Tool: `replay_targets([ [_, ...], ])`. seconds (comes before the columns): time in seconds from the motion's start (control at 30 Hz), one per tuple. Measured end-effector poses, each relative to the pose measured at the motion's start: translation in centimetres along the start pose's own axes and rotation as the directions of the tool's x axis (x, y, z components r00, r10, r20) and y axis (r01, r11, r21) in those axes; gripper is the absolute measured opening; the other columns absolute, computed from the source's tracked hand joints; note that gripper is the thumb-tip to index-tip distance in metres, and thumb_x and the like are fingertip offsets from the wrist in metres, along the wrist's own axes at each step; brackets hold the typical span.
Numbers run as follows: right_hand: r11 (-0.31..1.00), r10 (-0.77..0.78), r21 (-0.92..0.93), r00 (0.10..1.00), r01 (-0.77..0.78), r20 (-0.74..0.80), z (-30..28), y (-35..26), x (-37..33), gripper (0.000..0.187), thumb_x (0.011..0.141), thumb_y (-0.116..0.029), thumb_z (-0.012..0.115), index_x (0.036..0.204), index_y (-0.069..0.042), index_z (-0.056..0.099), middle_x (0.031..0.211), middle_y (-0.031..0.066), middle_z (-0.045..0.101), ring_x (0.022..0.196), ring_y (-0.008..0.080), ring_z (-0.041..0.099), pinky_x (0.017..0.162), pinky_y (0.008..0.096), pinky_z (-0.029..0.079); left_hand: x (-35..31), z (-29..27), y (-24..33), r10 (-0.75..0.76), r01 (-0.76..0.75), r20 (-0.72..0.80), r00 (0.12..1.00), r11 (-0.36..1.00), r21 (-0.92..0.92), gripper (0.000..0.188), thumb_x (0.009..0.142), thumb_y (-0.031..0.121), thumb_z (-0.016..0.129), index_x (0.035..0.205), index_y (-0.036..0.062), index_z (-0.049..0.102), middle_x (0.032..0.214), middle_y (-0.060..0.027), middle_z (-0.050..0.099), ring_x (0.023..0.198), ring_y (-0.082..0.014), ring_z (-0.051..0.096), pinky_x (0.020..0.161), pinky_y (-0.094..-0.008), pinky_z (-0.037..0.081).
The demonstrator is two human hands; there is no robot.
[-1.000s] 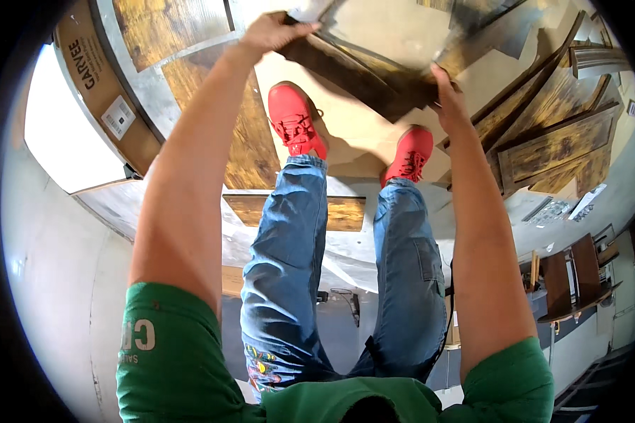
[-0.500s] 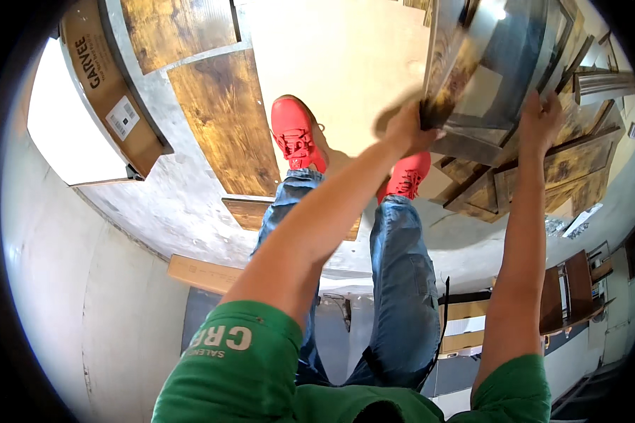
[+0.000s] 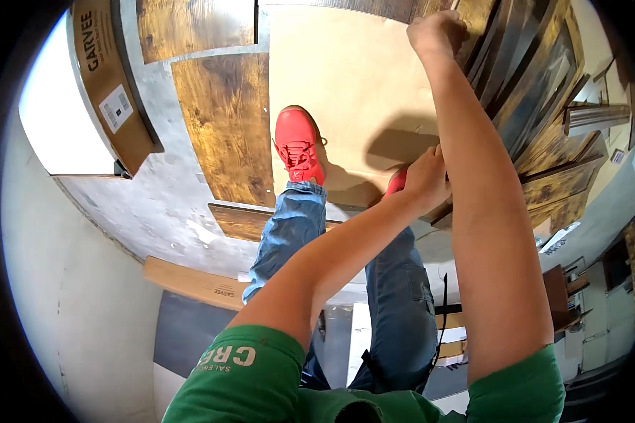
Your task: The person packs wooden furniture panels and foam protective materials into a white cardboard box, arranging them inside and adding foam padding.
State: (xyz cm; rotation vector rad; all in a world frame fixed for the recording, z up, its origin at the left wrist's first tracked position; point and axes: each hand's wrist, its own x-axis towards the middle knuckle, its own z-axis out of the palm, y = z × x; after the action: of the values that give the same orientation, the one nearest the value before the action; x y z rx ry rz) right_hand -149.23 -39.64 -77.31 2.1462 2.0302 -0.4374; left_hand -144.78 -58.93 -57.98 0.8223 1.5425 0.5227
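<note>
My right hand [image 3: 437, 34] is closed at the top, beside the end of a brown wood-grain frame [image 3: 475, 22]. Lower down, my left hand [image 3: 428, 176] is closed near the other end of that frame, with its fingertips partly hidden behind my right forearm. The forearm also covers most of the frame's middle. Just to the right lean several wood-grain frames and panels [image 3: 522, 70], one with a dark glass-like pane [image 3: 543, 88]. A large tan sheet [image 3: 353, 77] lies flat on the floor under my red shoes.
Wood-grain boards [image 3: 222, 127] lie on the grey floor [image 3: 148, 141] at the left. Beyond them is a cardboard carton [image 3: 109, 84] with a white panel. A long carton [image 3: 190, 282] rests behind my legs. Brown furniture parts [image 3: 557, 296] stand at the lower right.
The glass-paned frame between my hands has swung to the right, away from over the tan sheet. My right hand has moved up and left, my left hand down and slightly right.
</note>
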Motion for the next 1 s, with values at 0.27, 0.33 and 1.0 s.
replay_targets([
  [0.27, 0.97, -0.199, -0.046, 0.889, 0.239, 0.412, -5.1, -1.0, 3.4, 0.047, 0.08, -0.028, 0.061, 0.099, 0.012, 0.046, 0.07, 0.0178, 0.062, 0.064, 0.0268, 0.062, 0.064, 0.0383, 0.051, 2.1, -1.1, -1.5, -0.189, 0.182, 0.084, 0.978, 0.979, 0.089, 0.057, 0.068, 0.024, 0.077, 0.108, -0.0005, 0.044, 0.107, -0.0187, 0.054, 0.103, -0.0332, 0.055, 0.085, -0.0407, 0.048],
  [0.33, 0.942, -0.183, -0.171, 0.869, 0.289, 0.46, -6.2, -1.5, 3.7, 0.036, 0.077, -0.031, 0.063, 0.082, 0.005, 0.061, 0.067, 0.0143, 0.062, 0.063, 0.0254, 0.062, 0.063, 0.0364, 0.051, 2.9, -1.4, -2.7, -0.189, 0.175, 0.12, 0.975, 0.977, 0.121, 0.06, 0.069, 0.026, 0.076, 0.11, -0.0013, 0.043, 0.11, -0.0203, 0.054, 0.103, -0.0346, 0.056, 0.085, -0.0403, 0.048],
  [1.0, 0.282, -0.107, 0.867, 0.885, -0.41, 0.454, -20.8, -7.8, -9.0, 0.017, 0.078, -0.009, 0.061, 0.085, -0.003, 0.046, 0.061, 0.0047, 0.049, 0.043, 0.0121, 0.042, 0.036, 0.0285, 0.035, 3.7, -2.7, -8.5, -0.114, 0.143, 0.204, 0.972, 0.981, -0.132, 0.053, 0.072, 0.034, 0.07, 0.115, 0.005, 0.058, 0.111, -0.0194, 0.061, 0.105, -0.0309, 0.058, 0.093, -0.0346, 0.044],
])
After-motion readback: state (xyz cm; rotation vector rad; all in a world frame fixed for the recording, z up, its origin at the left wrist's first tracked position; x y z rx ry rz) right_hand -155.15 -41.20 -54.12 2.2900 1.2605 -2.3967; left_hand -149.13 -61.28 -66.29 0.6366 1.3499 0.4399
